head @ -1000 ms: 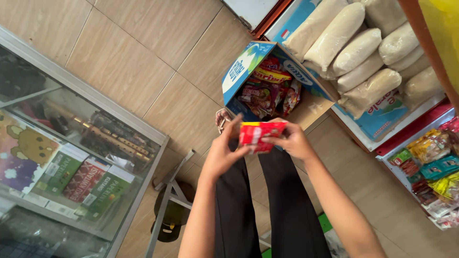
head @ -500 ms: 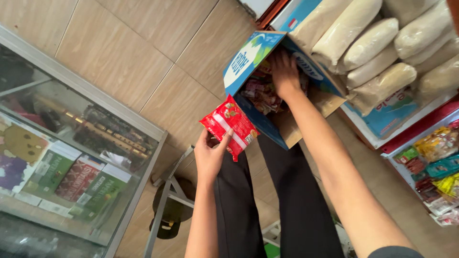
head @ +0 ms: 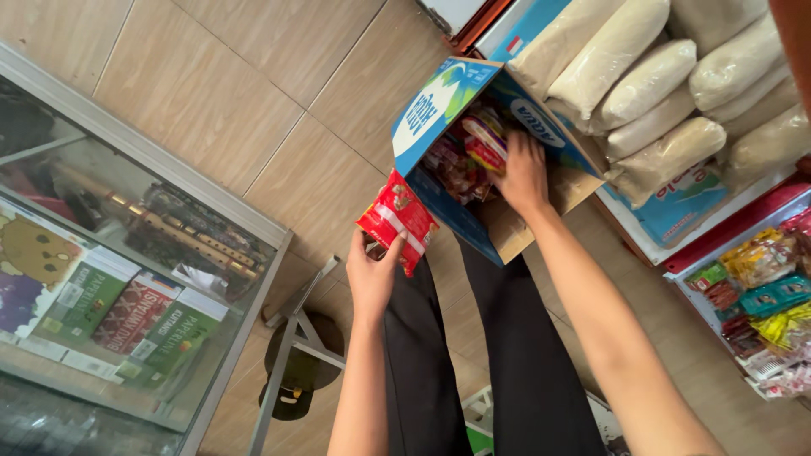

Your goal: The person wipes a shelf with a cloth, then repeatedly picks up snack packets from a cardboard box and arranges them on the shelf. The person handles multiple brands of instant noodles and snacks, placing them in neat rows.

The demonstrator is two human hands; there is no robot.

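A: Start at your fingers. Your left hand [head: 372, 274], just left of centre frame, is closed on a small stack of red snack sachets [head: 397, 219], thumb on one side, fingers under it. Your right hand [head: 522, 173] is inside the open blue cardboard box [head: 439, 105] in the upper middle, fingers curled down among the packets; I cannot tell whether they have pinched one.

B: So which step am I in?

A: By my reading, you're gathering sachets out of the box into the bundle in your left hand. The next move calls for a firm pinch on one packet [head: 486, 148], lifting it clear of the box flap, and laying it flush on the stack so nothing slips.

B: What's around me?

A: Outward from the box: plump clear bags of pale grain [head: 642, 84] are piled at upper right, on a blue and white carton [head: 676, 215]. At the right edge a rack holds small sachets [head: 764, 291] in yellow, teal, green and red. On the left a glass display case [head: 169, 279] shows flat green and red packs [head: 131, 308] and a long dark flute-like item [head: 198, 241]. Below it, near bottom centre, a dark cap [head: 300, 363] lies on the tiled floor [head: 253, 93] beside a metal frame [head: 287, 346].
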